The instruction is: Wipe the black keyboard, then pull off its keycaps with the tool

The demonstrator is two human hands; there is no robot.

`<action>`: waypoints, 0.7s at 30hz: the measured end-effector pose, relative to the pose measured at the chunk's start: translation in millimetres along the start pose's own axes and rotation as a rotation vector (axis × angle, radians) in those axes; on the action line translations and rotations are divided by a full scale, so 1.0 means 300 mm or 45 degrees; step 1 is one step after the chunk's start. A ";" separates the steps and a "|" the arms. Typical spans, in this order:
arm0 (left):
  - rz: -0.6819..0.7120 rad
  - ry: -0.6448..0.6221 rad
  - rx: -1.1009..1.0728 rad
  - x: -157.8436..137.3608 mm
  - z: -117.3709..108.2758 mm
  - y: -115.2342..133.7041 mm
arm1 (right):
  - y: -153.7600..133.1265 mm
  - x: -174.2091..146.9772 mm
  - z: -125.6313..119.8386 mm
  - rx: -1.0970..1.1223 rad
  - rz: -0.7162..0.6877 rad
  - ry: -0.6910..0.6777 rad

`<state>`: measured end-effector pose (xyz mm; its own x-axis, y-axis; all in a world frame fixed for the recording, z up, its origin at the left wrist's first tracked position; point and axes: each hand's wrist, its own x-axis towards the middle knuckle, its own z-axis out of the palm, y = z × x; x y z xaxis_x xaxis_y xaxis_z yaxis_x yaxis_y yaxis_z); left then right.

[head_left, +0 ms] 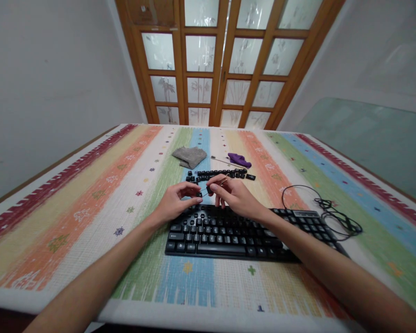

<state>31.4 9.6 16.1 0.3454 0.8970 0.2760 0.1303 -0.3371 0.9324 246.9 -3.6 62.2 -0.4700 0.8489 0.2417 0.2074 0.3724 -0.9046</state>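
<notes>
My left hand (pixel 178 200) is closed, pinching a small black keycap (pixel 199 194) between thumb and fingertips. Opposite it, my right hand (pixel 236 194) grips a thin wire tool with a dark part (pixel 209 189), and its wires reach toward the keycap. Whether the wires hook the keycap is too small to tell. Both hands are above the back edge of a black keyboard (pixel 222 250), which lies flat with its top row of keys partly bare. Just beyond the hands, several loose black keycaps (pixel 250 177) lie in rows on the cloth. My right forearm hides part of the keyboard.
A grey cloth (pixel 189 157) and a purple cloth (pixel 239 160) lie farther back, with a thin stick (pixel 225 162) between them. The keyboard's black cable (pixel 341 221) is coiled at the right. A striped tablecloth (pixel 100 203) covers the table.
</notes>
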 end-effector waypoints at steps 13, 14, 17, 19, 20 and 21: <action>0.257 0.080 0.524 -0.008 -0.022 0.028 | 0.023 0.000 0.001 -0.226 -0.110 0.054; 0.261 0.076 0.541 -0.008 -0.021 0.027 | 0.023 0.001 -0.001 -0.235 -0.108 0.053; 0.242 0.050 0.578 -0.008 -0.018 0.025 | 0.022 0.004 -0.008 -0.263 -0.094 0.047; 0.201 0.030 0.589 -0.008 -0.015 0.025 | 0.022 0.004 -0.009 -0.277 -0.095 0.046; 0.176 0.025 0.585 -0.009 -0.013 0.026 | 0.022 0.004 -0.010 -0.284 -0.100 0.047; 0.151 0.025 0.577 -0.009 -0.011 0.027 | 0.022 0.004 -0.009 -0.291 -0.108 0.048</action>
<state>28.5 5.5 23.9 0.3653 0.8486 0.3828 0.4854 -0.5245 0.6995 250.2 0.8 57.5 -0.4625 0.8229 0.3300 0.3594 0.5143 -0.7787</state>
